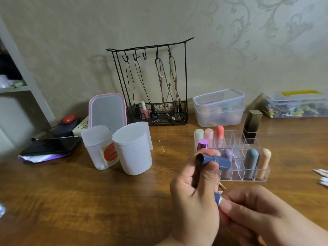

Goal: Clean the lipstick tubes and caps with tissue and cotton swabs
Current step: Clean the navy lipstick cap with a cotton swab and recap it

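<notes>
Fingers of the left hand curl round a blue lipstick tube, held above the wooden counter with its open end facing left. Just below it, the right hand pinches a cotton swab (tip blurred) against a second blue piece. Behind them stands a clear organizer holding pastel lipsticks.

Two hands — two white cups.
</notes>
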Motion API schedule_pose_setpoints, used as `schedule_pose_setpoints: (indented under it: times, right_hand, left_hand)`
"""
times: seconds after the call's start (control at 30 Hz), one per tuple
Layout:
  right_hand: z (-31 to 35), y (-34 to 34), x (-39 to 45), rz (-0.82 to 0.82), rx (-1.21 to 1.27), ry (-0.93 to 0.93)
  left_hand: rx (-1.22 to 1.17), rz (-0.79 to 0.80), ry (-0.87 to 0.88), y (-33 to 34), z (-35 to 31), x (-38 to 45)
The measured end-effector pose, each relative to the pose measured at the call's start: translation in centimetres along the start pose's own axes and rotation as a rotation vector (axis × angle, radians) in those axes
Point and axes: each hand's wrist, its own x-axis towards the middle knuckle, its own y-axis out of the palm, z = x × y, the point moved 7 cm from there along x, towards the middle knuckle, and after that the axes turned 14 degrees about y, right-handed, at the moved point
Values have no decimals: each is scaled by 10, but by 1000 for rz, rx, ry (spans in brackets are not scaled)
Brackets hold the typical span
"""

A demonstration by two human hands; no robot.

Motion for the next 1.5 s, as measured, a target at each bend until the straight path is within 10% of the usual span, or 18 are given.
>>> schedule_pose_setpoints:
  times: [0.2, 0.37, 0.43, 0.6, 0.97, 1.1, 1.23, 1.5]
  right_hand:
    - [28, 5, -31, -780, -1066, -613]
    - [25, 19, -36, -1039, -1350, -622]
    - [26, 18, -33, -926, -1127, -490]
    - [-7, -3, -2, -118, 462, 124]
    - [-12, 14, 11, 503, 508, 115]
    - [-8, -1, 6, 33, 46, -3]
    - [17, -1, -23, -668, -736, -594]
    - [25, 30, -35, -935, -1466, -844]
  left_hand:
    - [-74, -24, -92, 0, 16, -2]
    - [-91, -20, -124, 1, 20, -2]
    - [-72, -27, -84, 0, 13, 2]
    - [0, 4, -13, -4, 1, 3]
    - [92, 128, 136, 3, -13, -2]
    - [-3, 74, 64, 2, -3, -1]
    - [-25, 28, 18, 0, 3, 1]
    - [-128, 19, -128, 0, 18, 1]
